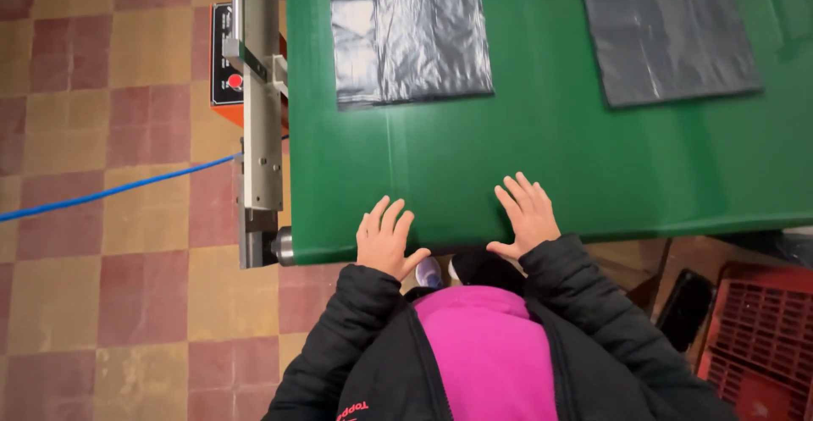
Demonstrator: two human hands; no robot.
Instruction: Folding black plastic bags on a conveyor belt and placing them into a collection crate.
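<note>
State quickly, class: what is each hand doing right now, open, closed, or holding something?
Left hand: open, fingers spread, flat on the near edge of the green belt, holding nothing.
Right hand: open, fingers spread, flat on the belt, holding nothing.

- We find a green counter (542, 158), smooth and flat, filling the upper right of the view; its near edge runs just above the person's body.
- A grey plastic bag (409, 31) lies flat on the counter toward its left side, creased lengthwise.
- A second, darker grey plastic bag (669, 31) lies flat to the right, well apart from the first and slightly skewed.
- Both hands, the left hand (385, 239) and the right hand (527, 215), rest palm-down on the near edge with fingers spread.
- We note a metal frame rail (261, 108) along the counter's left side.
</note>
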